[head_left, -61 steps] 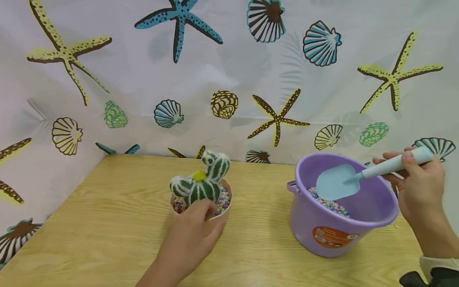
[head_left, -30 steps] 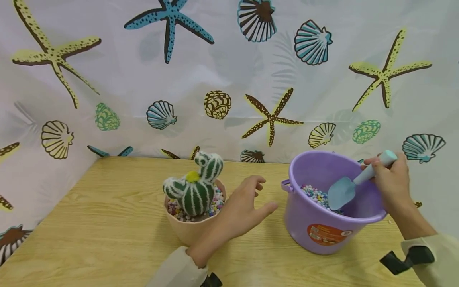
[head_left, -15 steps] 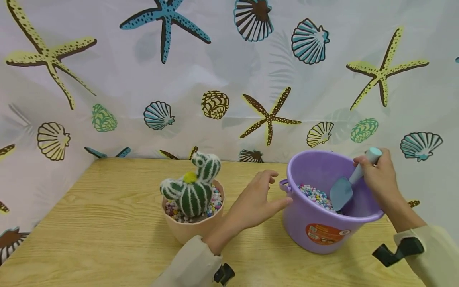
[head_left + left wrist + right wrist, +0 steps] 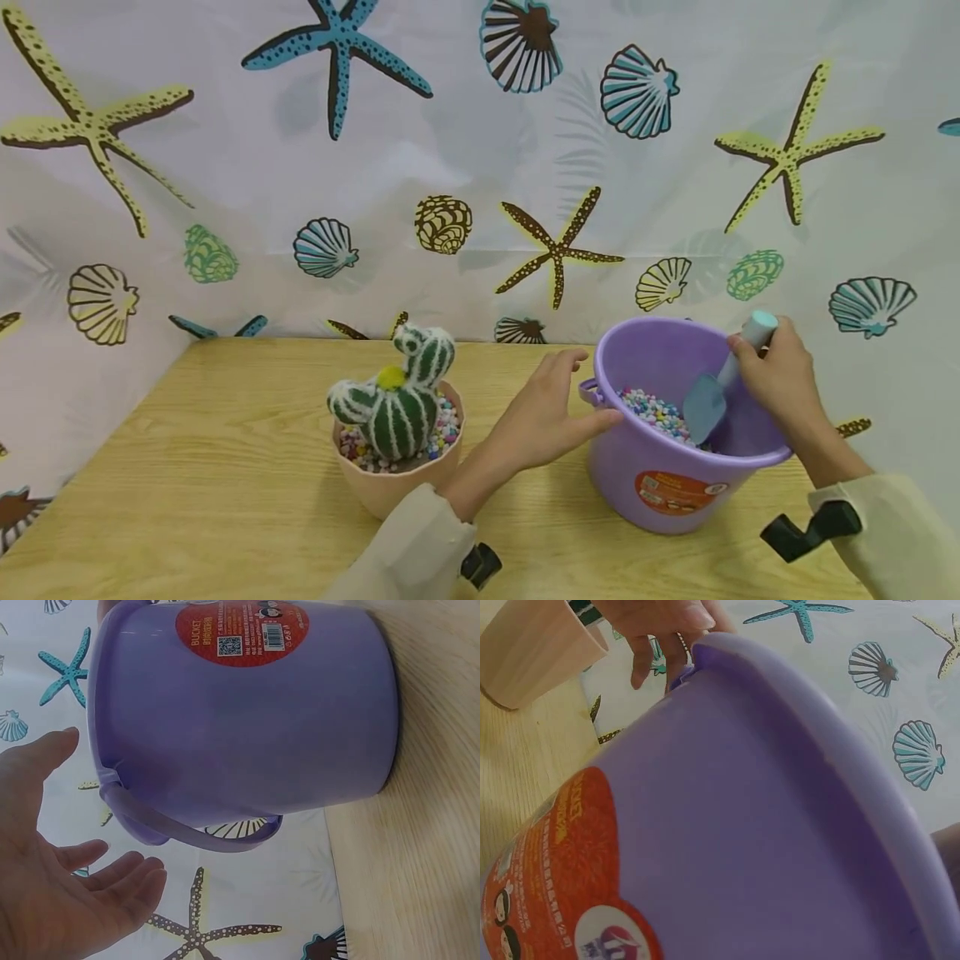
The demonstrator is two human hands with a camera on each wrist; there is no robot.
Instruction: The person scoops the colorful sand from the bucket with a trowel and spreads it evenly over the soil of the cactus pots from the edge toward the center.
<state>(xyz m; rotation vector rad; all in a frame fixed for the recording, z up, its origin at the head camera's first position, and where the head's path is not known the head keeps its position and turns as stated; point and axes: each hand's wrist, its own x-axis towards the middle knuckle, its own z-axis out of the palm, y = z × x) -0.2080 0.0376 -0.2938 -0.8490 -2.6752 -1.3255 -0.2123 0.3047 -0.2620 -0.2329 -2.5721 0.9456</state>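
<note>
My right hand grips the handle of a light blue toy shovel, its blade down inside a purple bucket. Small multicoloured pebbles lie in the bottom of the bucket. At the bucket's left side my left hand is held with spread fingers, close to the rim and the handle lug. The left wrist view shows that hand apart from the bucket wall, fingers loosely bent and holding nothing. In the right wrist view the bucket wall hides the shovel.
Left of the bucket, a peach pot holds a green felt cactus with pebbles around it. My left forearm passes beside the pot. Both stand on a wooden table, with a patterned cloth behind.
My left hand has left the cactus pot and moved right to the bucket's side. My right hand has lowered the shovel from above the rim into the bucket, tilting it more upright.
</note>
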